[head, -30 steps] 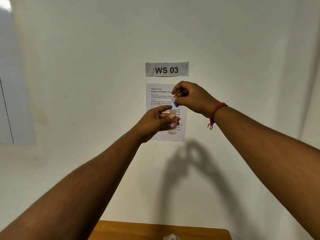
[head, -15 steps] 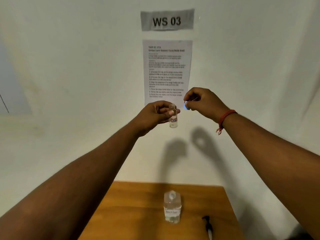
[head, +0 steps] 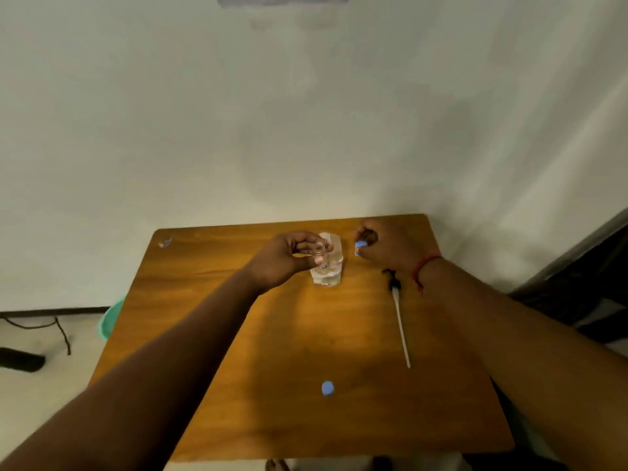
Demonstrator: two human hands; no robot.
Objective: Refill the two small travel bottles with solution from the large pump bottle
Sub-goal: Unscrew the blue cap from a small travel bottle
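Down come both hands from in front of the wall sheet, and the view has dropped with them to take in the whole counter (head: 272,419). The left hand (head: 289,258) pinches the small travel bottle (head: 321,258) upright, uncapped, just above and in front of the large bottle (head: 328,263), which stands near the far edge. The right hand (head: 384,246) has its fingers curled round a blue cap (head: 360,249), low over the counter and just right of the large bottle.

So where does that leave the job? The large bottle's pump (head: 399,321) is already out, lying on the counter with its long dip tube pointing toward the near edge. A second blue cap (head: 327,388) sits alone near the front, which suggests the other bottle is open too. Something small and clear (head: 165,242) lies by the far left corner; it may be that second travel bottle, but blur makes it impossible to say. By the look of it, the openings are done, and pouring and recapping are probably still to come.

How much liquid the held bottle contains cannot be read, since it overlaps the clear large bottle. Its label is smeared, and the wall sign is cut off at the top.
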